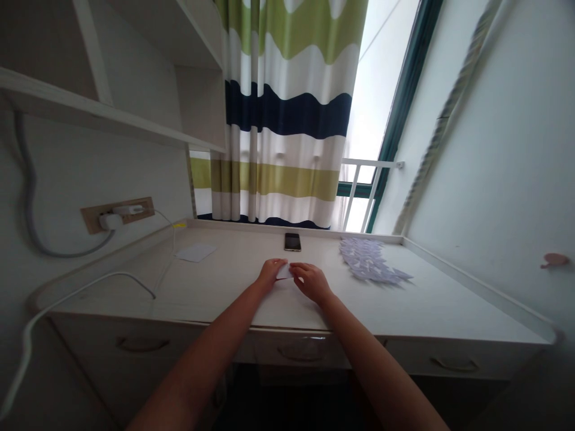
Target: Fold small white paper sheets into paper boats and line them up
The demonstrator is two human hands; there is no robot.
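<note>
A small white piece of paper point(284, 272) is between my two hands, just above or on the white desk point(242, 299). My left hand point(271, 273) closes on its left side, thumb and fingers together. On the opposite side, my right hand point(311, 280) pinches the paper's right edge with bent fingers. Parts of the paper are hidden behind the fingers, so its folds are hard to make out. Past my hands lies a dark phone point(292, 242). To the right spreads a pile of folded white paper pieces point(371, 260).
Flat white paper sheets point(196, 252) lie at the left of the desk. A white cable point(130, 274) runs over the left edge, near plugs in a wall socket point(117, 216). Shelves point(135, 126) overhang the left side. A striped curtain point(287, 114) hangs behind the desk.
</note>
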